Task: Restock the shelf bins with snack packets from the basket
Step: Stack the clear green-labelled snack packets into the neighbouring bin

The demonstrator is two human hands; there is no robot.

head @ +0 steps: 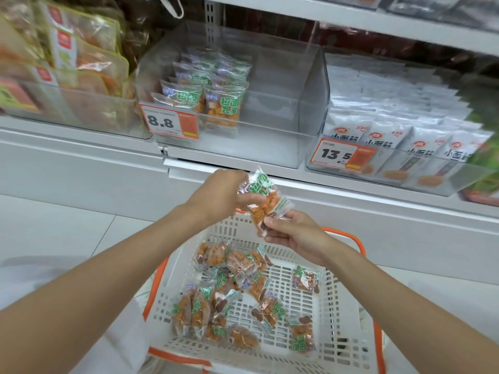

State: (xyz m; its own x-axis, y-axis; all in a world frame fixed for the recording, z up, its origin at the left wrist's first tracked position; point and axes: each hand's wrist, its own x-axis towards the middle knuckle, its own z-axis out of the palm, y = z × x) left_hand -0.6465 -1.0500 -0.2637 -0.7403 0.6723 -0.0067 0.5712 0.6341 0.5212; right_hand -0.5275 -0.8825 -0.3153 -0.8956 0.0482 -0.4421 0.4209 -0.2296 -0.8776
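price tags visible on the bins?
2: the 8.8 tag on the centre bin, the 13.5 tag on the right bin. The blurred left bin may carry another.

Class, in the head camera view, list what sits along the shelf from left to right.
Yellow-edged packets → clear bin of green-label snack packets with the 8.8 price tag → 13.5 price tag → white packets.

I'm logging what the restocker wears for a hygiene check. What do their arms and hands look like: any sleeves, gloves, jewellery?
Both forearms are bare up to the picture's edge: no sleeves show. The left hand and right hand wear no gloves, and no rings, watch or bracelets show on the wrists or visible fingers. Pale, blurred white cloth lies below the left arm, possibly clothing.
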